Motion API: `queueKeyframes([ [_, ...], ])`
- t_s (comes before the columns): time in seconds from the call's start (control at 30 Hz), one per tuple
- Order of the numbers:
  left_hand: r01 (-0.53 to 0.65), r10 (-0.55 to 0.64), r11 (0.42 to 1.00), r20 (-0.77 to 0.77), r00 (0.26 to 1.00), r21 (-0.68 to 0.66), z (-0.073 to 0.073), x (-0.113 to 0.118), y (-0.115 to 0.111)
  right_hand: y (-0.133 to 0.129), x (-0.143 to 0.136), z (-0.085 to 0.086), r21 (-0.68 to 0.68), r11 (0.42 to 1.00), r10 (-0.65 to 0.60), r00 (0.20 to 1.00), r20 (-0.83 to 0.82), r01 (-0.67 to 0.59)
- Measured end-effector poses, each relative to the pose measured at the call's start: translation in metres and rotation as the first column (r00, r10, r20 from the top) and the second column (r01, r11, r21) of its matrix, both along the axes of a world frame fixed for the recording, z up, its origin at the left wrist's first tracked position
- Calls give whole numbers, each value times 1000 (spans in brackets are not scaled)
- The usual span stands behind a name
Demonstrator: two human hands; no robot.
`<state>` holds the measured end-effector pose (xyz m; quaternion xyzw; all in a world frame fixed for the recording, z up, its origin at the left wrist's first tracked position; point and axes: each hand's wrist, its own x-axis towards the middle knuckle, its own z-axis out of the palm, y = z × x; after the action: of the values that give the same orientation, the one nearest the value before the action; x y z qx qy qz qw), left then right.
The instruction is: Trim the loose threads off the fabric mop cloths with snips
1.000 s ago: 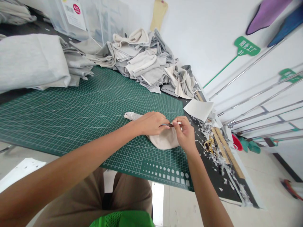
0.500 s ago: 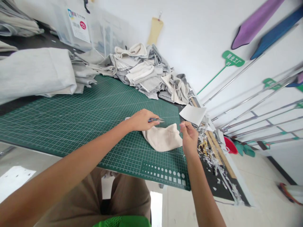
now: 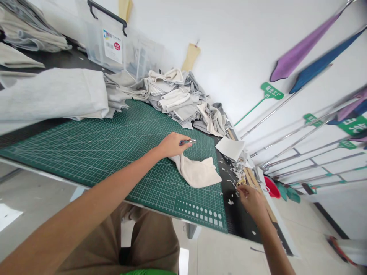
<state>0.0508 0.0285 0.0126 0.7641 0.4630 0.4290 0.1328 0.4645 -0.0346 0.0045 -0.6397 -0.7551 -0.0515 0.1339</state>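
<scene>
My left hand (image 3: 175, 145) is closed around small snips (image 3: 187, 142), whose metal tips stick out to the right. It also has the left end of a cream fabric piece (image 3: 200, 172) under its fingers. The rest of that fabric lies on the green cutting mat (image 3: 137, 152). At the mat's right, my right hand (image 3: 250, 196) is over the black table strip, fingertips pinched together beside gold-handled scissors (image 3: 241, 182). Whether anything small is between those fingertips is too small to tell.
A heap of grey and cream fabric pieces (image 3: 177, 99) lies behind the mat. Folded pale cloth (image 3: 57, 93) covers its back left. Scraps and wooden strips (image 3: 271, 208) line the right edge. A clear bin (image 3: 100, 46) stands behind.
My right hand has moved right and toward me, away from the cream fabric to beside the gold-handled scissors. My left hand keeps the snips. The view has shifted slightly.
</scene>
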Motion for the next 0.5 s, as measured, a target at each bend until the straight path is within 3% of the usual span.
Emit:
queueKeyframes([
  [0.13,-21,21,1000,-6,1000,10,1,-2,1,-3,-3,5,3,1000,-25,990,142,25],
  [0.27,-34,34,999,12,999,10,1,-2,2,-11,-23,18,207,977,-63,998,16,59],
  [0.37,-17,17,1000,4,1000,15,2,-2,2,-16,-59,24,319,948,59,987,-147,-9],
  [0.5,-9,9,1000,4,1000,23,2,-2,1,-13,-118,21,241,951,269,899,-346,-192],
])
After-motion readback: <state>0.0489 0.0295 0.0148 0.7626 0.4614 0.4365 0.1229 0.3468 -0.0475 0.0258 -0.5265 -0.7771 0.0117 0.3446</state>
